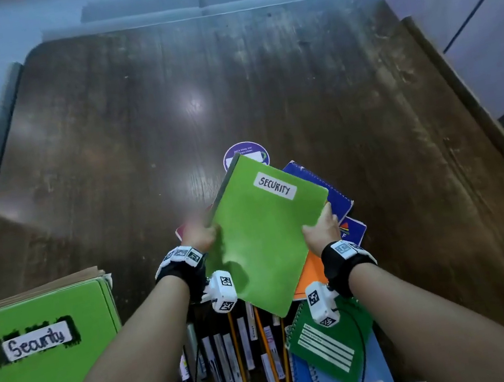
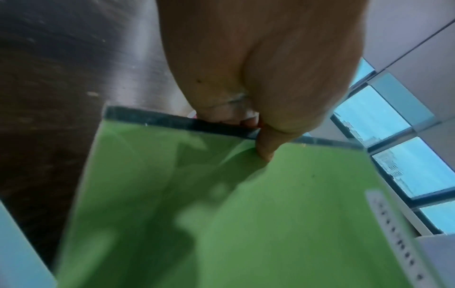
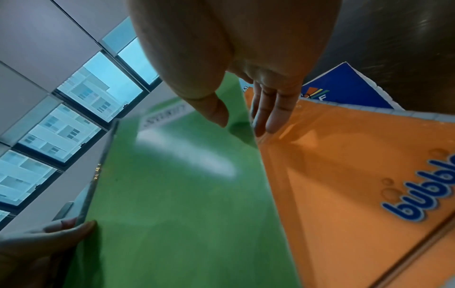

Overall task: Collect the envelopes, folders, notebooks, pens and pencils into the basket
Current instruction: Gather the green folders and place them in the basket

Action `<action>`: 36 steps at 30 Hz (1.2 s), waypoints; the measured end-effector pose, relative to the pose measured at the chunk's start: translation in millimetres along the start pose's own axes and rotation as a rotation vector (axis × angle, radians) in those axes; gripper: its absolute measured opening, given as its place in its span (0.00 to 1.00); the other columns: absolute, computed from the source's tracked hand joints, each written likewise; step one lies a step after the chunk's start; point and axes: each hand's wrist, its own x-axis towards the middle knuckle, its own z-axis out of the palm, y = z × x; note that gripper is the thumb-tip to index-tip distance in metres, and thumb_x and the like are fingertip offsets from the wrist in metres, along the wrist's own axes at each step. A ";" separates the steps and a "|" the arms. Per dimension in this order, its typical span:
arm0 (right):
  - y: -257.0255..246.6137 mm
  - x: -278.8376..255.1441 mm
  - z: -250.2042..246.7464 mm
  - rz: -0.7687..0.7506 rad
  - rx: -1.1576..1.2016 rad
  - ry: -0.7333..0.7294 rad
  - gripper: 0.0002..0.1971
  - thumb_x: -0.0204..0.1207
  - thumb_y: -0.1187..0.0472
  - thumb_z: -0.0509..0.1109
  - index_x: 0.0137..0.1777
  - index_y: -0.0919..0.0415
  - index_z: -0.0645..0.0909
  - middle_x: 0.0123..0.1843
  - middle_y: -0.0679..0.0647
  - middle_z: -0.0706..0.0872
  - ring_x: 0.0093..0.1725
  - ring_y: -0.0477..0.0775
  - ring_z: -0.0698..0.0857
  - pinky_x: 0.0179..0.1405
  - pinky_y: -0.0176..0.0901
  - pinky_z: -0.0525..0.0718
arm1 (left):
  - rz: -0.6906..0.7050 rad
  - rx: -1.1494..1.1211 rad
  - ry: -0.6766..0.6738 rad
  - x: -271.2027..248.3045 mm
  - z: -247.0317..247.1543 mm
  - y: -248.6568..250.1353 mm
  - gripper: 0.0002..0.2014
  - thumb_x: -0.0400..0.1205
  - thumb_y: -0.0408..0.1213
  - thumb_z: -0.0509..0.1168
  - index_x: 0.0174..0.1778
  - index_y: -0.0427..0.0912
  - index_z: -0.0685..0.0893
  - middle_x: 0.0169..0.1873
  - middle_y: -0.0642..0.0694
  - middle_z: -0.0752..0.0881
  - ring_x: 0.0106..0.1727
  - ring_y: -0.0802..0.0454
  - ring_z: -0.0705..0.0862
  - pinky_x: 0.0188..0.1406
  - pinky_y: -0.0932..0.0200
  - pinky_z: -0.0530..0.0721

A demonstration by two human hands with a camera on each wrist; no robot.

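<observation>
Head view, centre: green folder (image 1: 264,232) lifted off the pile, pinched at its spine edge by left hand (image 1: 199,235) and at the opposite edge by right hand (image 1: 323,230). Best kept flat and carried clear toward lower left, over the pens (image 1: 226,360). Beneath: orange envelope (image 3: 357,185), blue notebook (image 1: 334,189). Basket not made out.

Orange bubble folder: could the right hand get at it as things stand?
Probably not yet: the right hand pinches the green SECURITY folder, which overlies much of the orange bubble folder; only its right part lies bare.
</observation>
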 end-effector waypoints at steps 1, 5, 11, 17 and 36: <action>-0.3 -3.2 0.7 0.006 0.015 0.006 0.41 0.81 0.66 0.66 0.88 0.63 0.45 0.86 0.65 0.58 0.82 0.66 0.66 0.79 0.53 0.67 | 0.020 -0.048 0.003 -5.9 -5.1 0.2 0.08 0.84 0.36 0.67 0.56 0.40 0.76 0.48 0.44 0.83 0.52 0.45 0.82 0.44 0.56 0.75; -8.5 -22.9 0.8 0.002 0.067 -0.042 0.33 0.82 0.68 0.60 0.86 0.61 0.54 0.81 0.64 0.70 0.75 0.68 0.75 0.73 0.56 0.76 | 0.079 -0.256 -0.026 -33.5 -21.9 0.3 0.07 0.84 0.32 0.64 0.57 0.40 0.77 0.45 0.44 0.85 0.45 0.46 0.83 0.44 0.50 0.85; -34.0 -61.6 -6.3 -0.148 0.105 -0.020 0.29 0.85 0.68 0.56 0.85 0.56 0.56 0.78 0.64 0.74 0.71 0.69 0.78 0.65 0.57 0.79 | 0.146 -0.343 -0.005 -78.7 -59.3 -7.9 0.05 0.83 0.35 0.65 0.54 0.46 0.79 0.47 0.44 0.88 0.49 0.42 0.88 0.51 0.46 0.88; -65.5 -117.3 5.9 -0.316 0.196 -0.021 0.32 0.87 0.68 0.55 0.88 0.53 0.51 0.87 0.58 0.61 0.83 0.64 0.65 0.80 0.60 0.67 | 0.232 -0.270 0.139 -124.6 -115.5 -24.5 0.14 0.85 0.43 0.66 0.64 0.43 0.75 0.54 0.49 0.84 0.54 0.49 0.83 0.57 0.51 0.80; -96.5 -272.8 197.3 -0.520 -0.048 -0.246 0.19 0.84 0.67 0.58 0.74 0.54 0.64 0.59 0.62 0.84 0.50 0.62 0.85 0.52 0.60 0.87 | -0.083 -0.163 0.278 -191.4 -235.3 -257.8 0.13 0.83 0.37 0.66 0.61 0.39 0.75 0.59 0.36 0.86 0.59 0.37 0.85 0.55 0.51 0.80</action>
